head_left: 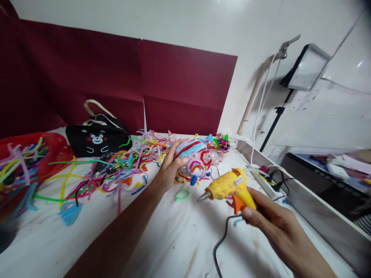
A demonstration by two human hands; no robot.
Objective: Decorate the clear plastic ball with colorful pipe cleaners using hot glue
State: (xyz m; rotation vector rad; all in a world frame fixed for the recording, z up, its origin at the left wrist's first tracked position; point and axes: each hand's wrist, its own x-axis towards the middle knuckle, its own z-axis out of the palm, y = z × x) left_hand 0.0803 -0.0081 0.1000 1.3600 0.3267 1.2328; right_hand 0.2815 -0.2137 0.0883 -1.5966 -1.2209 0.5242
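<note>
My left hand (pixel 169 166) reaches across the white table (pixel 179 235) and closes on a clear object wrapped in coloured pipe cleaners (pixel 193 156). My right hand (pixel 268 218) grips a yellow glue gun (pixel 228 186) with an orange trigger, its metal nozzle pointing left towards that object. The gun's dark cord (pixel 220 243) trails down over the table. A small green pipe-cleaner loop (pixel 182 194) lies between the two hands.
A tangle of loose pipe cleaners (pixel 116 170) covers the table's middle and left. A black bear-face bag (pixel 97 139) sits at the back, a red bag (pixel 31 154) at far left. A colourful toy figure (pixel 220 143) stands behind. A power strip and cables (pixel 268 181) lie at the right edge.
</note>
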